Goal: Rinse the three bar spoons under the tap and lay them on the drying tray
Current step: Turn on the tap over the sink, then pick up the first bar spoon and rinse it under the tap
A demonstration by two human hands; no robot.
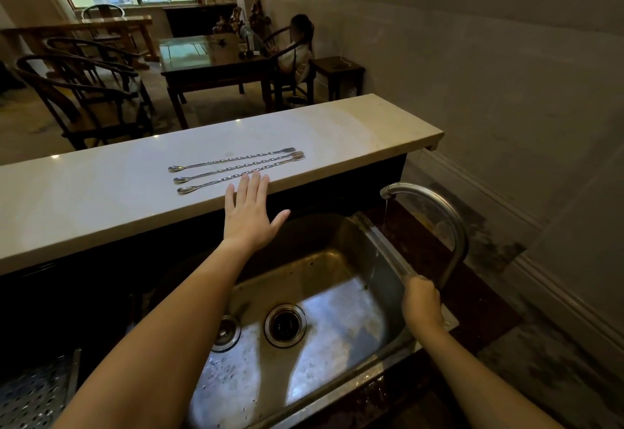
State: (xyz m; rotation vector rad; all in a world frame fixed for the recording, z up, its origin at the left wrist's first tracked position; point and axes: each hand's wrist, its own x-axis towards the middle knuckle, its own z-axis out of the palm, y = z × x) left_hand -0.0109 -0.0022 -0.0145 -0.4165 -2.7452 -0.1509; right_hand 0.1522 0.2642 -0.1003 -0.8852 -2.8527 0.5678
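Observation:
Three long twisted steel bar spoons (236, 167) lie side by side on the pale stone counter (101, 198), bowls to the left, fork ends to the right. My left hand (251, 214) is spread flat, fingertips at the counter's front edge just below the nearest spoon, holding nothing. My right hand (422, 300) is closed around the handle at the base of the curved steel tap (439, 205). A thin stream of water falls from the spout. The perforated drying tray (33, 395) shows at the bottom left.
The steel sink (337, 293) lies below the counter, with a round drain (285, 325) and a second smaller one (225, 332). A grey wall runs along the right. Beyond the counter are dark wooden tables, chairs and a seated person (297, 50).

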